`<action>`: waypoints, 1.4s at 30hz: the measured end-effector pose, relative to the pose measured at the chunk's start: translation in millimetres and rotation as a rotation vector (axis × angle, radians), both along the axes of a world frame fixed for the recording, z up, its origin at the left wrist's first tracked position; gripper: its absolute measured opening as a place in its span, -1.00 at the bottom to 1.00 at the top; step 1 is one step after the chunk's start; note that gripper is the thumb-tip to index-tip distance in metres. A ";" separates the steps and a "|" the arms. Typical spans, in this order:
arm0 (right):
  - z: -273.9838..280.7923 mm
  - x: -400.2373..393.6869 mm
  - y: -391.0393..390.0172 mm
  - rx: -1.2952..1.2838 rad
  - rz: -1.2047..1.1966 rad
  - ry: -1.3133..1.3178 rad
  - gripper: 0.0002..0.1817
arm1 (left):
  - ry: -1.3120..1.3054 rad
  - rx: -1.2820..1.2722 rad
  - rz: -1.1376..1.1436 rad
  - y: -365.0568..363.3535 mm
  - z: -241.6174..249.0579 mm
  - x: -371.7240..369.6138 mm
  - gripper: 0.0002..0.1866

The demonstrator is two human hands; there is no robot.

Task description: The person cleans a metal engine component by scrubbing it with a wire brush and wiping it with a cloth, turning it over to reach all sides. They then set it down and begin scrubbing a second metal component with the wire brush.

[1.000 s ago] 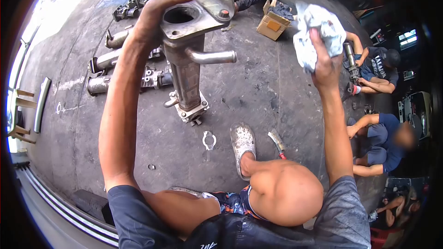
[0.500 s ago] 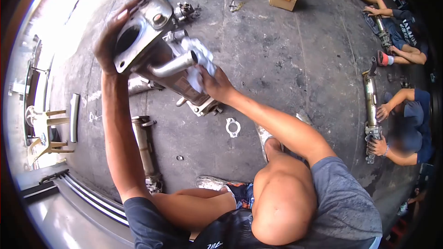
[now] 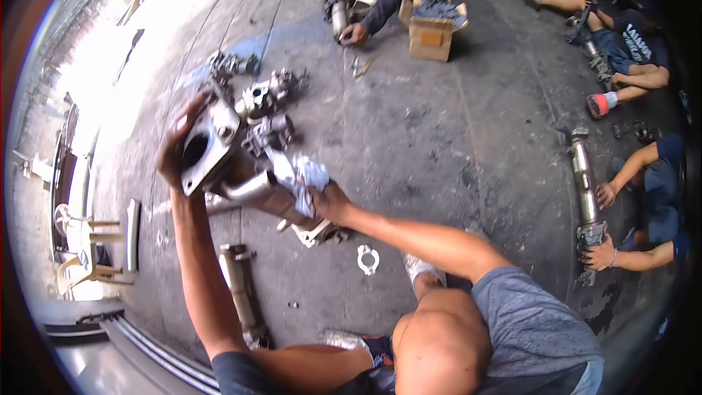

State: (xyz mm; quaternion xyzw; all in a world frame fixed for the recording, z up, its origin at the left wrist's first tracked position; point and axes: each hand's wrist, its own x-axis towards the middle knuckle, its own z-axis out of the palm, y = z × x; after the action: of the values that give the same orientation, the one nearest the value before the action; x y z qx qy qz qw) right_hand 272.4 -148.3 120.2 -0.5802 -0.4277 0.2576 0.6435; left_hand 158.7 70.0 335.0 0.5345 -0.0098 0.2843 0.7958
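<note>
My left hand [image 3: 178, 145] is wrapped round the upper end of a flanged metal engine part [image 3: 276, 203], which has a large round opening and a short side pipe. The part is held up at a slant above the floor. My right hand [image 3: 333, 203] is closed on a white rag [image 3: 313, 171] against the part's right side. Below the part, on the floor, lies a flat metal ring with lugs [image 3: 360, 260]. Left of the ring is a metal cylinder [image 3: 238, 281], partly behind my left arm.
More metal parts [image 3: 265, 96] lie beyond my hands. At the top, a person's hand [image 3: 355, 34] holds a metal part beside a cardboard box [image 3: 430, 42]. On the right, two people handle long metal parts [image 3: 583, 175]. A plastic chair [image 3: 84, 256] stands at left.
The view has tilted up, so the floor things appear lower and more parts show at the top. Both hands keep their hold on the engine part and the rag.
</note>
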 end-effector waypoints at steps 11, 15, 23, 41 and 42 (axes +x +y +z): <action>83.1 -3.2 25.2 -0.005 0.021 0.299 -0.58 | 0.039 0.033 -0.040 -7.4 3.4 22.7 -0.23; 12.5 -9.2 6.7 0.094 -0.101 -0.018 -0.73 | 0.034 0.094 -0.001 -8.9 4.8 15.8 -0.22; 110.4 -5.8 33.9 0.156 0.192 0.389 -0.75 | 0.018 -0.075 -0.112 -1.6 8.2 6.4 -0.14; 5.5 16.3 9.9 0.189 -0.045 -0.096 -0.69 | -0.007 0.066 0.047 -4.1 13.7 26.3 -0.16; 5.1 19.0 13.5 0.176 -0.048 -0.195 -0.69 | -0.006 0.067 0.050 -3.9 13.0 26.9 -0.16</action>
State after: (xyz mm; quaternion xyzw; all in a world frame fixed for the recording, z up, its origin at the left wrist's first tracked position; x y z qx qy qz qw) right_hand 291.4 -134.9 125.3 -0.5536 -0.4953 0.1460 0.6534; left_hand 185.6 66.1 348.0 0.5602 -0.0083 0.3051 0.7701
